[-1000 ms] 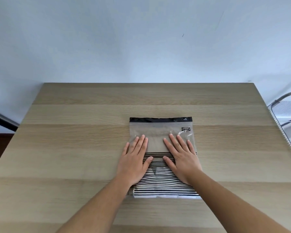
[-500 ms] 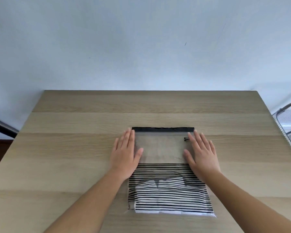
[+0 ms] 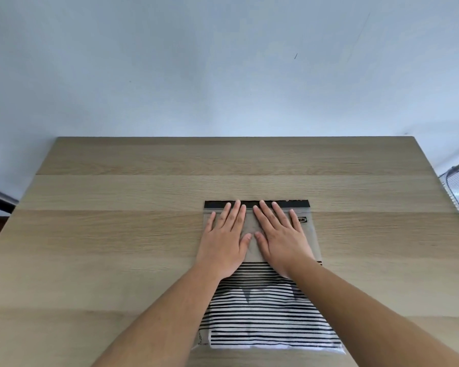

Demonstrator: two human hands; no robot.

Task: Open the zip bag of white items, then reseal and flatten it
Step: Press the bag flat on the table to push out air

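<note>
Both my hands have slid inward from the bag's sides: left hand (image 3: 224, 242) and right hand (image 3: 281, 241) lie open, palms flat, side by side on one zip bag (image 3: 263, 308) on the wooden table (image 3: 117, 234). Clear plastic, black zip strip (image 3: 289, 203) at its far edge, black stripes over white contents nearer me

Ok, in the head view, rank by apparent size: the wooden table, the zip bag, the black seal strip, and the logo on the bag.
1. wooden table, by far the largest.
2. zip bag, partly covered by both hands.
3. black seal strip, spanning the bag's far edge.
4. logo, smallest, partly hidden by the right hand.
</note>
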